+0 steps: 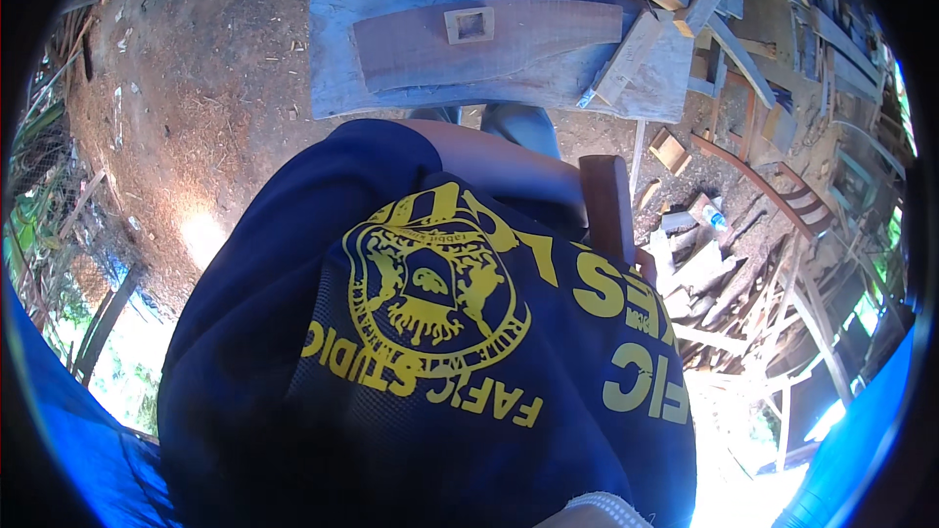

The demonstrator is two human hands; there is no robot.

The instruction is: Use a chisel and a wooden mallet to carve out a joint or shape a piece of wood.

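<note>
My left arm (pixel 494 152) comes out of a dark blue sleeve and reaches across my body to the right. It ends behind a dark brown wooden piece (pixel 607 203), which stands on end close against my shirt (pixel 391 430). The piece hides my left hand, so its fingers do not show. A small bit of a hand (pixel 646 266) appears beside the lower right edge of the wood; whose side it belongs to, left or right, I cannot make out. My right arm is otherwise hidden.
Ahead stands a worn bluish workbench (pixel 337 49) bearing a flat shaped board (pixel 411 44), a small block with a square recess (pixel 469 38) and wood offcuts (pixel 631 57). Scrap wood (pixel 704 279) and a curved slatted wooden piece (pixel 804 205) lie right. Bare ground (pixel 205 68) spreads left.
</note>
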